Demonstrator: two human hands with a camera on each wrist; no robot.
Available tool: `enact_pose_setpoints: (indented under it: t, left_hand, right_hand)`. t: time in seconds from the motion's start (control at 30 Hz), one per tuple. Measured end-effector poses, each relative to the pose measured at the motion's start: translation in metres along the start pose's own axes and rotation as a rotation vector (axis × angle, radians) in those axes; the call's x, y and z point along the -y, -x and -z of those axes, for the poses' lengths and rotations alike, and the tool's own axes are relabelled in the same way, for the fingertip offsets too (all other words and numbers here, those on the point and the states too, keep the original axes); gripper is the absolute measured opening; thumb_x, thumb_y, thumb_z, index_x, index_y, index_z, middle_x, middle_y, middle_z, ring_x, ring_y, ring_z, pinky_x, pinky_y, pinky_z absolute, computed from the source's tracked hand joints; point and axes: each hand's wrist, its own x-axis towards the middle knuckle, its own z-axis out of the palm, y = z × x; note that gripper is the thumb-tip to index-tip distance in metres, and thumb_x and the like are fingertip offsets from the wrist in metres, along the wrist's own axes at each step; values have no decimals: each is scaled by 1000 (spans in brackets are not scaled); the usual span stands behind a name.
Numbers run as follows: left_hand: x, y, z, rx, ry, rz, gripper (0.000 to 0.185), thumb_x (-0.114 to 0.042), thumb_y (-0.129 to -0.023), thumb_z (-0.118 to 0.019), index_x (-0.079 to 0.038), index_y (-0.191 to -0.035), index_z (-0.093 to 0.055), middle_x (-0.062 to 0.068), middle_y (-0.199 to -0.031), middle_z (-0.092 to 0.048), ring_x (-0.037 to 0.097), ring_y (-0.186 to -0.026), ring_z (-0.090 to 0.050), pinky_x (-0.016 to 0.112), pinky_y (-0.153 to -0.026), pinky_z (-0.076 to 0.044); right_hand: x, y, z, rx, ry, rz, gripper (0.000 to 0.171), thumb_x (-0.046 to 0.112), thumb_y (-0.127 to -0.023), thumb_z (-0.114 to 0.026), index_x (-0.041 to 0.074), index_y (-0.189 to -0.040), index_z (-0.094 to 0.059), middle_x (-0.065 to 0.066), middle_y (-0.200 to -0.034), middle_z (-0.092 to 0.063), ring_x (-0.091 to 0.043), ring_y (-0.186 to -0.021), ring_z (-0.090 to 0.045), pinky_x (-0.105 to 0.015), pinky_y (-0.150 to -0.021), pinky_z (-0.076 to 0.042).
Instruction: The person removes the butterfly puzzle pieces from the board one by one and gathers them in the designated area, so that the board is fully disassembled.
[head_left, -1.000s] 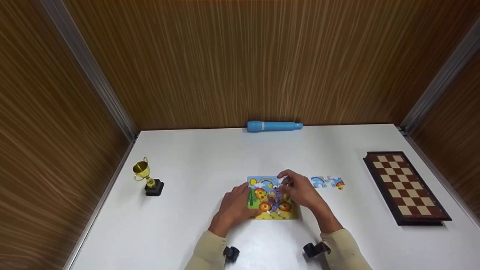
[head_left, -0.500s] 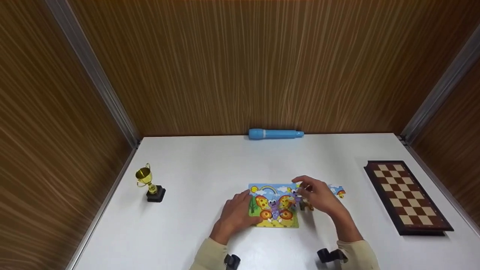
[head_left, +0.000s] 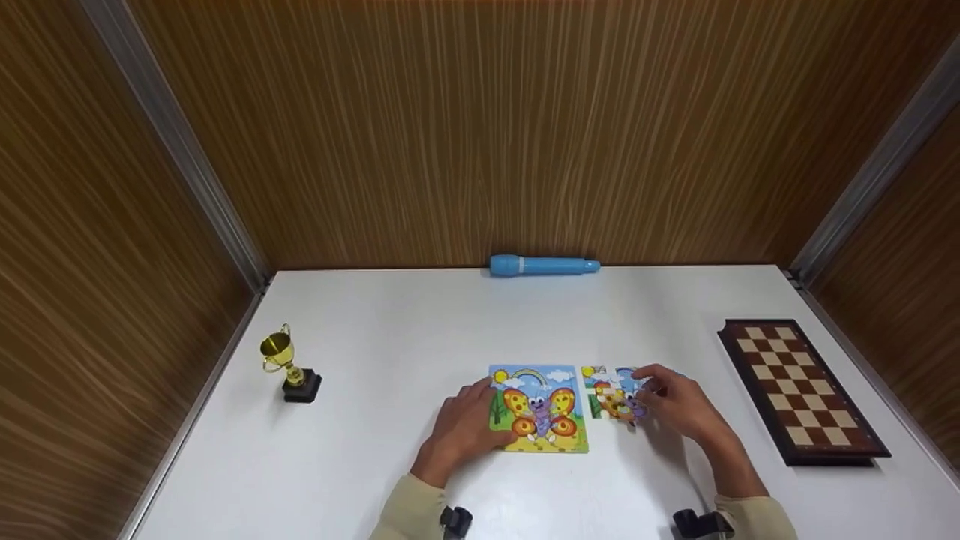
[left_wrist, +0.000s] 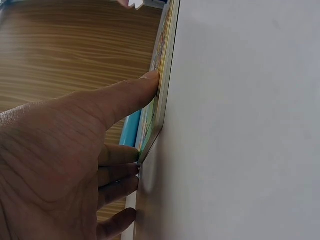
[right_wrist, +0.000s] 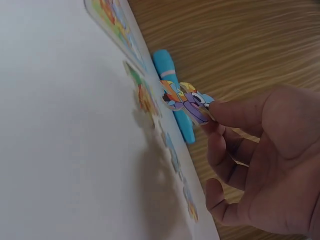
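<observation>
A square butterfly picture board (head_left: 540,427) lies flat on the white table. My left hand (head_left: 461,427) rests at its left side, fingers along the left edge and thumb (left_wrist: 142,90) touching the near edge. My right hand (head_left: 682,409) is raised just right of the board. Between its thumb and forefinger it pinches a jigsaw puzzle piece (right_wrist: 190,102) showing a purple face with big eyes. Joined puzzle pieces (head_left: 602,390) with a sun and an orange wing lie beside the board, partly under the held piece. More loose pieces are largely hidden behind my right hand.
A blue microphone-shaped stick (head_left: 544,265) lies along the back wall. At the left stands a small gold trophy cup (head_left: 289,364) on a black base. A folded chessboard (head_left: 802,390) lies at the right. Wood-grain panels (head_left: 480,135) enclose the table.
My right hand has moved right, off the picture board to the loose pieces, carrying the puzzle piece. The board's picture is now uncovered. My left hand stays at the board's left edge.
</observation>
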Motion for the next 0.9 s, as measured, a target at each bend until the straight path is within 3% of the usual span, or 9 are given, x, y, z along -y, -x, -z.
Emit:
enact_pose_setpoints:
  t: [0.2, 0.57, 0.9]
  left_hand:
    - [1, 1, 0, -18, 0, -3, 84, -46, -78, -75, -5, -144, -43, 7, -152, -41, 26, -132, -43, 47, -106, -37]
    - [2, 3, -3, -4, 23, 7, 85, -47, -78, -74, -6, -145, -42, 6, -152, -40, 25, -133, -42, 47, -107, -36]
    - [1, 1, 0, -6, 7, -2, 84, -48, -78, -74, -5, -144, -43, 8, -152, -40, 26, -134, -42, 48, -106, -36]
  right_hand:
    - [-14, 0, 4, -15, 13, -30, 22, 12, -91, -63, 5, -112, -62, -7, -88, -59, -17, -77, -51, -28, -62, -41]
    - [-22, 0, -2, -31, 66, -71, 18, 9, -91, -61, 4, -108, -67, -10, -94, -65, -19, -81, -56, -29, -64, -44]
    - [-23, 0, -7, -45, 133, -49, 18, 10, -92, -58, 7, -106, -68, -8, -91, -66, -19, -79, -55, -30, -65, -42]
